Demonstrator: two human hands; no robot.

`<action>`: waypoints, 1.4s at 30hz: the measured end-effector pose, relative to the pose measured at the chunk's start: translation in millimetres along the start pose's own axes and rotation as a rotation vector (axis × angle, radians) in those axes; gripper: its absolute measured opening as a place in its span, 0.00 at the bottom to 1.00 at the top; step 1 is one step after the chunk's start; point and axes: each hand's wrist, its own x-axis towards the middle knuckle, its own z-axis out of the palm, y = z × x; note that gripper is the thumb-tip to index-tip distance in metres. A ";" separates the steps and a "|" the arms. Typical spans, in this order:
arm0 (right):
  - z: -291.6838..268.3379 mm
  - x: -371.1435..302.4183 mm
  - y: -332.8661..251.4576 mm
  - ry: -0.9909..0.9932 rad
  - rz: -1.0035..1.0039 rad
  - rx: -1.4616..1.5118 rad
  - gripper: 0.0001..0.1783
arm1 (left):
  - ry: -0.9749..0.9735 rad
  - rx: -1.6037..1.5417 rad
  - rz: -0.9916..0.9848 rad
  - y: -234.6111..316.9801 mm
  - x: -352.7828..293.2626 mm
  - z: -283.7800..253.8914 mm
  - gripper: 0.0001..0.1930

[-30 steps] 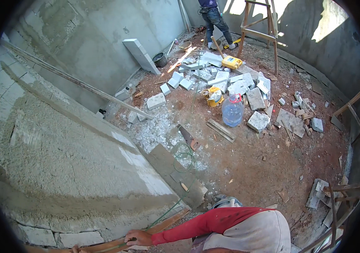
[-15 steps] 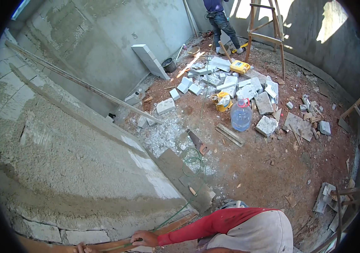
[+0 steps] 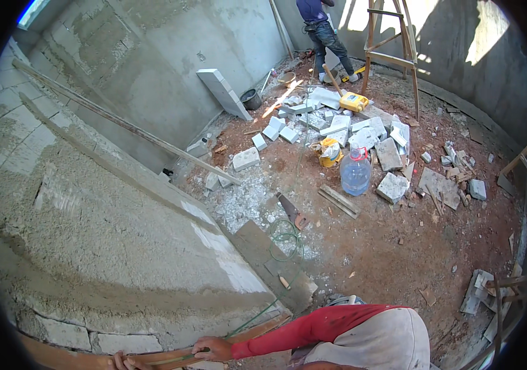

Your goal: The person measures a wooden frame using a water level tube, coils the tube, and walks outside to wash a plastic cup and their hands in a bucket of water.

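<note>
Green, thin string (image 3: 253, 319) was pinched in the red-sleeved right hand (image 3: 214, 349) above a brown wooden board (image 3: 69, 356) the bare left hand (image 3: 127, 362) touched, grip unclear.

We see the right grip (image 3: 214, 349), bare at the end of a red sleeve (image 3: 285, 333), resting on a wooden board (image 3: 262, 328) with its fingers curled at a green cord (image 3: 262, 312). Further left along that board we find the left grip (image 3: 126, 363) — only its fingers show clearly above the lower rim. Just beyond both grips we have a plastered wall (image 3: 109, 246). Ahead and to the right of the right grip, we make out a handsaw (image 3: 289, 207) on the ground, then a clear jug (image 3: 355, 177). Farthest from the grips — past pale blocks (image 3: 390, 154) — a person (image 3: 327, 40) stands.
</note>
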 end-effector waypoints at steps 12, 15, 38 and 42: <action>-3.7 -1.7 -7.4 0.024 -0.022 0.033 0.11 | 0.077 -0.071 0.006 0.6 1.3 1.8 0.14; -3.4 -1.7 -6.6 0.012 -0.027 0.004 0.12 | 0.013 -0.083 0.050 -2.9 0.8 -1.5 0.14; -1.8 -1.6 -5.8 0.005 0.024 -0.032 0.11 | -0.010 0.124 0.187 -19.4 -10.5 5.9 0.18; -1.2 -1.5 -3.9 0.016 -0.019 -0.020 0.12 | -0.025 0.128 0.181 -18.7 -10.3 5.1 0.18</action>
